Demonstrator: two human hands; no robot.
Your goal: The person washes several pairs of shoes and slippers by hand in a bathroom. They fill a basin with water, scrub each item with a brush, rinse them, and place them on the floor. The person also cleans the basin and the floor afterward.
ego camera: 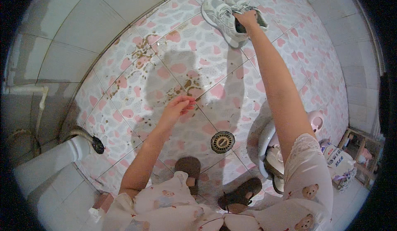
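A pair of pale grey-white sneakers (pixel 214 11) stands side by side on the tiled floor at the upper middle. My right hand (pixel 249 18), at the end of an outstretched arm, grips them at the adjoining collars; its fingertips are partly hidden in the shoe openings. Lower down, my left hand (pixel 181 104) hovers over the floor with loosely curled fingers and nothing held. Brown wet dirt (pixel 189 83) lies just beyond it, and more brown dirt (pixel 142 52) is spread towards the left wall.
A round floor drain (pixel 222 142) lies before my dark slippers (pixel 188 169). At right are a basin (pixel 263 150) holding shoes, a printed plastic package (pixel 338 161) and a small rack (pixel 361 152). A hose (pixel 77 131) and white pipe (pixel 74 149) stand left. Tiled walls (pixel 74 38) border the floor.
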